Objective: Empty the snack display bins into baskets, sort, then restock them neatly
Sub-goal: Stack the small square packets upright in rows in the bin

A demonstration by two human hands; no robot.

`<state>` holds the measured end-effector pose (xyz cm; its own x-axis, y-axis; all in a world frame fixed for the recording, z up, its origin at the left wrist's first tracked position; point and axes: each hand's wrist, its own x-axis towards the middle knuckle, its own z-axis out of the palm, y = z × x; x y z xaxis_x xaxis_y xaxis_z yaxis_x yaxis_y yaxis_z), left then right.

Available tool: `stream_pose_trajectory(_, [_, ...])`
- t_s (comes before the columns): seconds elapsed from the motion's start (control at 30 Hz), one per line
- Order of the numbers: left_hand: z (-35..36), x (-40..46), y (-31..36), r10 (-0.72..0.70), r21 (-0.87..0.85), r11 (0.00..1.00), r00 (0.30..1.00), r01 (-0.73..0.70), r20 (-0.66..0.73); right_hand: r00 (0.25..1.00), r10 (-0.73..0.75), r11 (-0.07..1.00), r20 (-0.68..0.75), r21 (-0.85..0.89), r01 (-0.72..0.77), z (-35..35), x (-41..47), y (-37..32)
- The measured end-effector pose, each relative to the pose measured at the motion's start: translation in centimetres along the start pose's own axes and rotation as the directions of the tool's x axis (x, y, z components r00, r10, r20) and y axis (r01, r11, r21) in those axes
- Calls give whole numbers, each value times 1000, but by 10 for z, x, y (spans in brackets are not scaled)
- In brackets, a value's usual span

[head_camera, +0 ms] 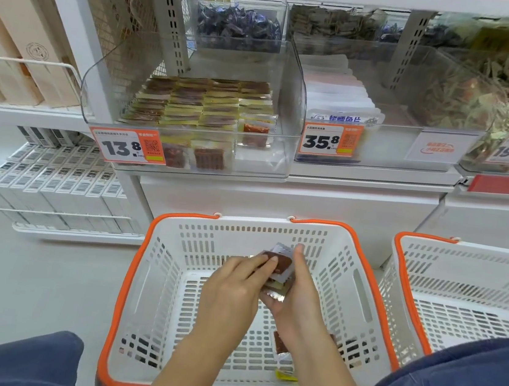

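Here the right hand is curled round a small stack of snack packets, thumb along the far edge and palm under the pile, while the left hand pinches the top packet of that stack with its fingertips. Both hands hover together over the middle of the white basket with the orange rim, above its slatted floor. A few loose packets lie on the basket floor near its close right corner, partly hidden by the right forearm. A second basket of the same kind stands just beside it on the right. Above, on the shelf, a clear bin with the price tag 13.8 holds neat rows of flat packets, filling its left and middle parts, with its right end bare. The next bin to the right, tagged 35.8, holds a file of white pouches at its left side
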<state>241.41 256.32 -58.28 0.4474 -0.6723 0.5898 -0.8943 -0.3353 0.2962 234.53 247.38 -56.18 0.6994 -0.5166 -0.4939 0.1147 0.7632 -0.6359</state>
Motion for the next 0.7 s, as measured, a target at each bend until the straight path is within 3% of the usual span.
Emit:
stream_pose_trajectory(0.13, [1,-3,-8,29,-101,995,995,-20,97,998,-36,999,-47,17,37,-6,5,-2])
stream_pose_trajectory(0.23, [-7,-5,-14,-138,-174,972,985,156,107,988,-55,993,-144,97,69,-10,9,-10])
stream_pose_trajectory(0.27, [-14,-2,-14,-298,-260,913,949,314,98,985,-72,992,-157,92,87,-13,9,-12])
stream_pose_trajectory(0.33, [-24,7,-17,-618,-439,679,781,589,92,985,-101,992,-140,58,110,-17,8,-11])
stream_pose_trajectory(0.37, [-28,11,-19,-705,-539,547,700,640,116,987,-107,993,-117,36,112,-18,7,-9])
stream_pose_trajectory(0.43, [-32,19,-24,-779,-739,289,598,609,189,993,-101,995,-68,-23,100,-18,6,-2])
stream_pose_trajectory(0.5, [-32,26,-21,-797,-805,142,549,576,253,997,-82,994,10,-68,83,-13,4,3])
stream_pose_trajectory(0.63, [-24,22,-18,-755,-684,291,600,668,265,985,-34,992,171,-111,54,2,-2,4])
stream_pose_trajectory(0.7, [-26,21,-22,-685,-672,203,593,712,422,977,-37,987,208,-143,68,2,-3,0])
